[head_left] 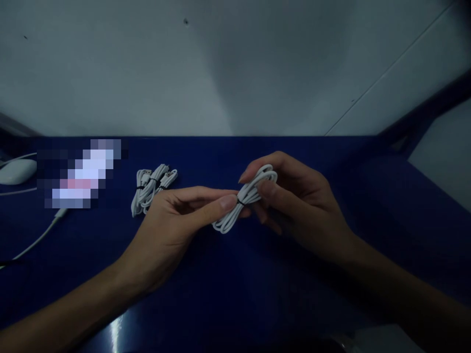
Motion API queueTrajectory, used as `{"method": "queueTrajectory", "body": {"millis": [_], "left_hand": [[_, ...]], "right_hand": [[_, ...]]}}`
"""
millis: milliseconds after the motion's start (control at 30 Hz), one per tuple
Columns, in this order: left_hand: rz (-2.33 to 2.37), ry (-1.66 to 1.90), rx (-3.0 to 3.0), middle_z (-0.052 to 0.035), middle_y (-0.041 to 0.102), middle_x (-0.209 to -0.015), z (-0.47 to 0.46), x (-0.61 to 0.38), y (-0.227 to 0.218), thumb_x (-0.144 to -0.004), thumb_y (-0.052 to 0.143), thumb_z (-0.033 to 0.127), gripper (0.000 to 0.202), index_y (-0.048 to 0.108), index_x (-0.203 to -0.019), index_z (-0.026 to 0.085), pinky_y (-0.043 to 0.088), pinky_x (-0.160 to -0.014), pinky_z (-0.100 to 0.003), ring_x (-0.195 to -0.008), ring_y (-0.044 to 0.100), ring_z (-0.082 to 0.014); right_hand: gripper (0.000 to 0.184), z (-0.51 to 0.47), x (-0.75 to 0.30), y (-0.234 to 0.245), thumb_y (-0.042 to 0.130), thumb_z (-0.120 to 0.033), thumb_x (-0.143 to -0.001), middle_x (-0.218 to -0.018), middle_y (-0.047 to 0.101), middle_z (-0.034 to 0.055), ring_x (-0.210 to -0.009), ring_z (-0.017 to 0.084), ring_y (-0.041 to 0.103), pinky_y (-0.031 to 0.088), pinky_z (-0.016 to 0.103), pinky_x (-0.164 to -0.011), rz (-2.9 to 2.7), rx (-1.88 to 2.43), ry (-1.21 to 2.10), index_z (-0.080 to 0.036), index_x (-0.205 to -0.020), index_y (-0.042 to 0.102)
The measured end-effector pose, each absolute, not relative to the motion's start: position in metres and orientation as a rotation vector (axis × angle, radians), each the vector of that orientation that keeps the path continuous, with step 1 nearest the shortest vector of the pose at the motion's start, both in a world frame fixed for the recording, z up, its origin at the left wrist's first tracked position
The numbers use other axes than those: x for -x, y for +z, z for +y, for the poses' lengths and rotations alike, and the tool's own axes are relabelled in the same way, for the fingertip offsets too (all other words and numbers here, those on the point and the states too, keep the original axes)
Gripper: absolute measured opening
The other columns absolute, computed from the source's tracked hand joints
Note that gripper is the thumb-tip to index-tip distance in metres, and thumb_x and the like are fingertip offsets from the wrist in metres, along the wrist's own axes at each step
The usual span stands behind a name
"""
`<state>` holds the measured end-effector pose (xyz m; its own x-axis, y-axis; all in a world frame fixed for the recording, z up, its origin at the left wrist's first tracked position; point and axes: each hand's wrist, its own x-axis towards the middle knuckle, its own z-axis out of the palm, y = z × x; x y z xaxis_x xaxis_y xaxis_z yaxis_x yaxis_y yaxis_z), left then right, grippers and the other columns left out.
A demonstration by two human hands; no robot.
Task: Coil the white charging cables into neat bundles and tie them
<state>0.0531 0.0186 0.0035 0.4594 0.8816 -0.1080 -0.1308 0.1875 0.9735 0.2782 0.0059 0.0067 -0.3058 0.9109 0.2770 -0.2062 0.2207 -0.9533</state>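
Note:
A white coiled cable (253,190), bound at its middle by a thin black tie (240,201), is held between both hands above the blue table. My left hand (184,211) pinches it near the tie, thumb on top and fingers beneath. On the upper loops, the thumb and fingers of my right hand (301,201) close around the cable. Behind my left hand lie several more bundled white cables (152,184), with dark ties and metal plugs showing; part of that group is hidden by the hand.
A lit, pixelated phone-like object (86,174) lies at the left, with a white charging lead (40,238) running from its lower end. Farther left is a rounded white mouse-like item (17,172). The blue table (228,294) meets a pale wall (147,73) at the back.

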Motion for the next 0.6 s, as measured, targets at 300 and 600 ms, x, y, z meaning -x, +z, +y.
{"method": "queueTrajectory", "body": {"millis": [300,600], "left_hand": [[0.928,0.946,-1.350,-0.0030,0.089,-0.106,0.0133,-0.0548,0.0104,-0.098,0.087,0.035,0.014,0.091,-0.111,0.032,0.070,-0.090,-0.032,-0.098,0.085,-0.0226],[0.884,0.866,-1.157,-0.0067,0.087,-0.116,0.0110,-0.0577,0.0101,-0.106,0.077,0.031,0.020,0.087,-0.122,0.025,0.063,-0.102,-0.033,-0.109,0.082,-0.0233]], "right_hand": [[0.011,0.0058,-0.2784,0.0065,0.070,-0.031,-0.110,-0.092,0.071,-0.0001,-0.065,0.012,0.061,0.045,0.022,-0.044,-1.421,0.714,1.319,-0.027,-0.118,0.078],[0.013,0.0065,-0.2780,0.0030,0.070,-0.024,-0.110,-0.090,0.071,0.0001,-0.070,0.012,0.065,0.049,0.019,-0.045,-1.415,0.647,1.330,-0.024,-0.121,0.077]]}}
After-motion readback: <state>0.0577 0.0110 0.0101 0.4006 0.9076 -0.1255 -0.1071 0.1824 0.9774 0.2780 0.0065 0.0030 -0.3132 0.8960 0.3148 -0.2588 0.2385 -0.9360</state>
